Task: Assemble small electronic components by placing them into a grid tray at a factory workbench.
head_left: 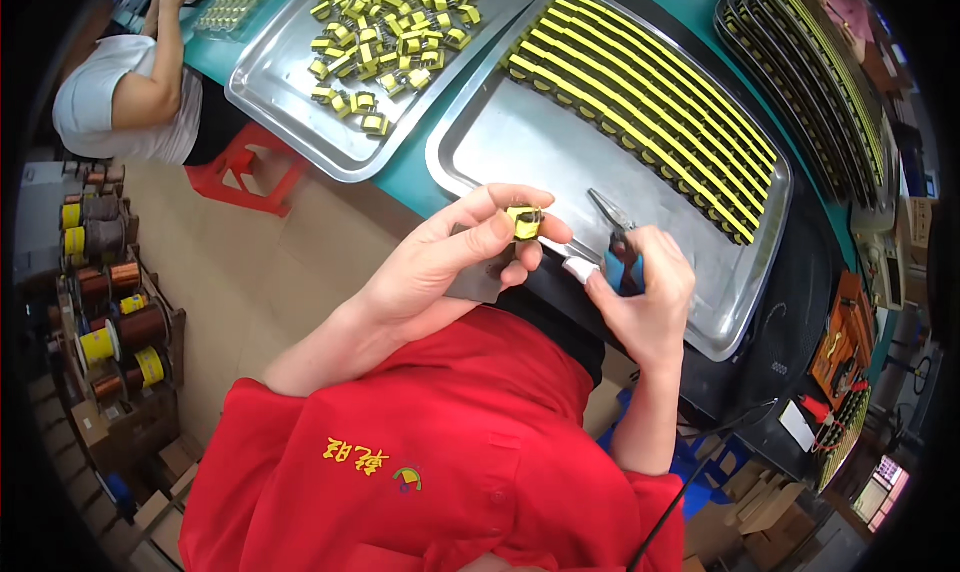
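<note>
While the left hand [465, 247] pinches a small yellow-and-black component [525, 224] between thumb and fingertips, the right hand [652, 297] grips a pair of pliers [617, 247] with blue handles. Position of component: raised before the wearer's red shirt [430, 432], near the close edge of the right-hand tray. Left fingers: bent, closed on the piece; the lower ones curl beneath it. Right fingers: wrapped about the handles, thumb extended toward the left hand. A small white piece [580, 269] sits at the right thumb's tip; its nature is unclear. Plier nose points up and away, apart from the component; whether its jaws are parted, cannot tell.

Surroundings: right-hand tray [530, 137], metal, bears similar components in close parallel rows [650, 112] toward its far side. Left-hand tray [295, 102], also metal, bears a loose pile [390, 37] of the same kind. Both rest on a green bench top [405, 167]. Stacked trays [805, 82] stand at upper right. At upper left, a co-worker [130, 97] in a pale shirt sits on a red stool [245, 177]; wire spools [120, 332] stand at far left.
</note>
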Action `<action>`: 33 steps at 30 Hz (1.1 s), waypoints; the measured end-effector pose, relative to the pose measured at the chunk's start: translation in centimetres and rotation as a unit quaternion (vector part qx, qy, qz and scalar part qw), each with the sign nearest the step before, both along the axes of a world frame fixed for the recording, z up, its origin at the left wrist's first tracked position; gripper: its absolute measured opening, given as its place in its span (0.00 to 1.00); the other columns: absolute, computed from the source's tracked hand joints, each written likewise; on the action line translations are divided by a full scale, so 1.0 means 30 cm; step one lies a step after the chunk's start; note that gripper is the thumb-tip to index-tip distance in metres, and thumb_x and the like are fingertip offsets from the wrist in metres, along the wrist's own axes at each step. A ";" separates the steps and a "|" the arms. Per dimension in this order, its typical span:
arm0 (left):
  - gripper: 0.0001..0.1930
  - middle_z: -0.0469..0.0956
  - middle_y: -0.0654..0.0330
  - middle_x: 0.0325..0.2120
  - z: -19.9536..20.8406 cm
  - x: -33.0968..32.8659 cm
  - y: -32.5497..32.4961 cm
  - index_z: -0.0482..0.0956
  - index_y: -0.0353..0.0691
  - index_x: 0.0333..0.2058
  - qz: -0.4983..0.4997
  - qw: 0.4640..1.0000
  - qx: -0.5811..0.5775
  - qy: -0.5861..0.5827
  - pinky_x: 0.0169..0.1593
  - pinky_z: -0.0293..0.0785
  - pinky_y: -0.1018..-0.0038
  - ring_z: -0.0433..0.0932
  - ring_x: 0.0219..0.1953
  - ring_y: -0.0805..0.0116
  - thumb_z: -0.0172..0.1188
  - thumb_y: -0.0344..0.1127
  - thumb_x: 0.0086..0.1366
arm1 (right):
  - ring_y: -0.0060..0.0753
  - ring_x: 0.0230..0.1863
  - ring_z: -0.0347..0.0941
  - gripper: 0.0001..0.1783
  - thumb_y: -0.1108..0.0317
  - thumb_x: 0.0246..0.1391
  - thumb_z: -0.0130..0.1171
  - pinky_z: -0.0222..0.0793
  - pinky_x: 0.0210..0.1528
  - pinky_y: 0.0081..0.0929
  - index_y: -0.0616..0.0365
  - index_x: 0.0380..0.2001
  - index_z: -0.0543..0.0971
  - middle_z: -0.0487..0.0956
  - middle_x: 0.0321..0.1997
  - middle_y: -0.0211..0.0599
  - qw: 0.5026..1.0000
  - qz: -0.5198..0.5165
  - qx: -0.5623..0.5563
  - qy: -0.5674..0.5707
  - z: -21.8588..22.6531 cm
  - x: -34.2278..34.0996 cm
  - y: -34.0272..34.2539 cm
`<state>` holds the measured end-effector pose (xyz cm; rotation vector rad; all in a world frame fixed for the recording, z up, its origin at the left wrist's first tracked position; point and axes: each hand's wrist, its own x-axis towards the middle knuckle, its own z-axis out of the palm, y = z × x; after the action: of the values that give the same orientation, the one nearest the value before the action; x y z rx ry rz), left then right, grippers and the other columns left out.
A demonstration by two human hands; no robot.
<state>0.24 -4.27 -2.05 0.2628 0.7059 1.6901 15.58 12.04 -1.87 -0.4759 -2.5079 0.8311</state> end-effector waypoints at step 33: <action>0.18 0.74 0.54 0.47 0.009 0.030 0.051 0.70 0.41 0.56 -0.042 0.978 -0.076 -0.188 0.33 0.66 0.83 0.67 0.31 0.76 0.55 0.39 0.70 | 0.31 0.28 0.75 0.19 0.87 0.44 0.55 0.69 0.33 0.25 0.65 0.42 0.77 0.77 0.31 0.40 0.988 -0.002 -0.140 0.061 0.065 0.086 -0.130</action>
<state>1.14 -2.73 -1.79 -0.1330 0.5275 1.5390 18.16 8.14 0.08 -0.5044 -2.2872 1.1827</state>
